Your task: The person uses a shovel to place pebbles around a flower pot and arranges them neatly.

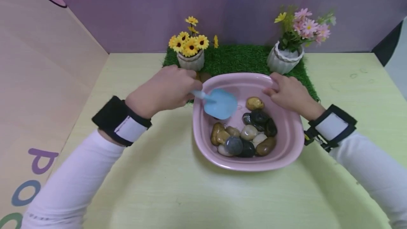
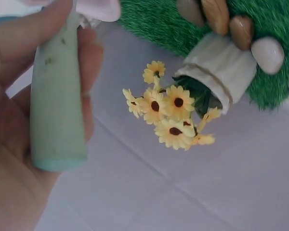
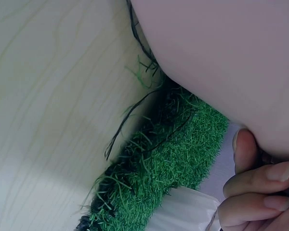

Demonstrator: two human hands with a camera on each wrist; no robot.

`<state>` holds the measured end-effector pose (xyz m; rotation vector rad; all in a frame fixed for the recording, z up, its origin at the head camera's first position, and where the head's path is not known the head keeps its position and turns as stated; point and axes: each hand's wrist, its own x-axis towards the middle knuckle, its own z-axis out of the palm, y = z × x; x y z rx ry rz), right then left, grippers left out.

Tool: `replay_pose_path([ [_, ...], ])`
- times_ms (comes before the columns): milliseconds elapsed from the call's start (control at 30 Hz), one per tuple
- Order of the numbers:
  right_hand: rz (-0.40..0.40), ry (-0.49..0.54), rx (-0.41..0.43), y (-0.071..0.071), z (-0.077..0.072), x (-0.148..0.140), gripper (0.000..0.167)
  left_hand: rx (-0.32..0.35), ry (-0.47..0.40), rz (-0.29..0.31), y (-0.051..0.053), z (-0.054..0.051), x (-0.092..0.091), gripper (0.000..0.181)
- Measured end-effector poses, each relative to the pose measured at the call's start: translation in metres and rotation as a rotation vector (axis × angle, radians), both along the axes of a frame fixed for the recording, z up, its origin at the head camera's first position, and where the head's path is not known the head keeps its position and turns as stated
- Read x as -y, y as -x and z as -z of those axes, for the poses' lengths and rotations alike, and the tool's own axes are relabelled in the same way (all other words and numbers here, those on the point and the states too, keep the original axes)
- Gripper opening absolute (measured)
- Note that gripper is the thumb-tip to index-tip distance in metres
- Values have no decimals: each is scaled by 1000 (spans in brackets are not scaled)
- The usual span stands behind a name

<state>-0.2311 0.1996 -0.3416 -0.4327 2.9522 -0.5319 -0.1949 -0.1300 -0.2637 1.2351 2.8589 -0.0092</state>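
Note:
My left hand (image 1: 170, 89) grips the pale handle (image 2: 60, 106) of a small toy shovel, whose light blue blade (image 1: 221, 104) hangs over the left part of a pink basin (image 1: 248, 165). Several smooth stones (image 1: 249, 131), black, brown, grey and cream, lie in the basin, mostly towards its near side. With the thumb inside and fingers outside, my right hand (image 1: 289, 93) holds the basin's far right rim. From the right wrist view, its curled fingers (image 3: 260, 180) press against the basin's outer wall (image 3: 221, 53). The basin's far side overlaps a green turf mat (image 1: 236, 59).
A white pot of yellow flowers (image 1: 190, 59) stands on the mat at the back left, a pot of pink flowers (image 1: 284, 57) at the back right. Several loose stones (image 2: 241, 31) lie beside the left pot. A purple backdrop (image 1: 241, 13) rises behind the pale wooden table (image 1: 165, 186).

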Motion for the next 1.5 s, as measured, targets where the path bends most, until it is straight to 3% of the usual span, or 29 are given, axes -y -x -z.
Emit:
replay_pose_path([
  [167,1,4,2,0,0,0,26,-320,58,121,-3,9,-5,15],
  [300,-2,8,4,0,0,0,26,-515,68,157,-6,17,-11,15],
  [400,-2,7,3,0,1,0,27,-627,107,155,-10,23,-16,15],
  [533,-1,6,3,0,2,-1,27,-712,167,170,-16,28,-23,18],
  [667,1,8,7,0,2,-1,27,-698,209,177,-18,30,-27,20],
  [900,6,4,17,0,2,-2,27,-502,196,115,-11,29,-28,15],
  [1033,1,8,12,0,1,-1,26,-423,179,97,-9,27,-29,14],
  [1300,-2,5,18,0,1,0,26,-398,174,114,-7,25,-30,17],
  [1500,3,1,14,0,1,-1,27,-327,183,105,-4,20,-29,23],
])
